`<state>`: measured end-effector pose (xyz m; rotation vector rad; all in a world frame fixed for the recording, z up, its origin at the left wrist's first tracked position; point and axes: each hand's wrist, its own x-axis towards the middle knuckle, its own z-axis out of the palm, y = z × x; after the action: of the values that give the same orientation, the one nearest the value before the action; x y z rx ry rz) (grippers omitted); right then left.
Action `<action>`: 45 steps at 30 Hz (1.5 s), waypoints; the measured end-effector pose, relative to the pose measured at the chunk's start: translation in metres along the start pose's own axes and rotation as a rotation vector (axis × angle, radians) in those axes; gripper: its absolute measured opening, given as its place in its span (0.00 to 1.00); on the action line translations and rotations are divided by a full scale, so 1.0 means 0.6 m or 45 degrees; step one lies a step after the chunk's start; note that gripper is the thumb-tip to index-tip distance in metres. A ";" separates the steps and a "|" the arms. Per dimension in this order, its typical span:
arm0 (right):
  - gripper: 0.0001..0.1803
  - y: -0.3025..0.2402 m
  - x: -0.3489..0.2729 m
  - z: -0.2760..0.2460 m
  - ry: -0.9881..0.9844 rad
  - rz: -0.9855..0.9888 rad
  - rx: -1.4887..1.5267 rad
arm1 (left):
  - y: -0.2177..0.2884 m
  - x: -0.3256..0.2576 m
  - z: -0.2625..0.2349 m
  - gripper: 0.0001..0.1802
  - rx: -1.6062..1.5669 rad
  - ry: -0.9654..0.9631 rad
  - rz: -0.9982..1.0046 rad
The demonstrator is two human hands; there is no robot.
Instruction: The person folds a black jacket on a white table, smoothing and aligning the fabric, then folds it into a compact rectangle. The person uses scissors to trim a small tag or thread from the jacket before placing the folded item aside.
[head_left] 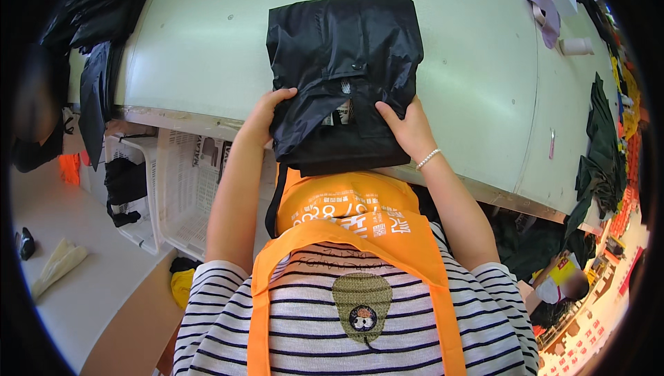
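A folded black garment (315, 37) of thin, shiny fabric lies in front of me, its near edge hanging over the table's front edge against my orange apron (346, 199). A snap button (357, 67) shows on a flap near its middle. Below that, a gap in the folds reveals a light printed label (340, 114). On the garment's left edge is my left hand (263, 116), closed with the thumb on top and the fingers hidden beneath. My right hand (409, 129) grips the right edge the same way, thumb pressed on the fabric.
Dark fabric piles lie on the pale table (200, 44) at the far left (104, 2) and right edge (595, 148). A purple cloth (543, 13), a white cup (575, 47) and a small slim tool (552, 143) lie right. White crates (183, 189) stand below left. Another person (564, 282) is lower right.
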<state>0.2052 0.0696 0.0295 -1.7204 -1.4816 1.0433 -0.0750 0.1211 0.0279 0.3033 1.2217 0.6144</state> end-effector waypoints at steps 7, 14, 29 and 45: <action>0.48 -0.036 -0.008 -0.001 0.333 -0.180 -0.476 | 0.032 -0.023 0.000 0.40 1.010 0.599 0.583; 0.41 -0.095 0.052 0.028 0.416 -0.394 -0.872 | -0.016 -0.018 0.051 0.57 1.545 0.579 1.232; 0.47 0.075 0.045 0.046 0.438 0.445 0.408 | -0.110 -0.034 0.005 0.50 0.661 0.256 0.434; 0.61 -0.043 -0.001 0.094 0.460 -0.146 -0.109 | -0.108 -0.069 -0.002 0.50 0.929 0.449 0.622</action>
<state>0.1433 0.0716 0.0245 -1.7494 -1.3865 0.5789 -0.0670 0.0444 0.0253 1.1696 1.7078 0.6319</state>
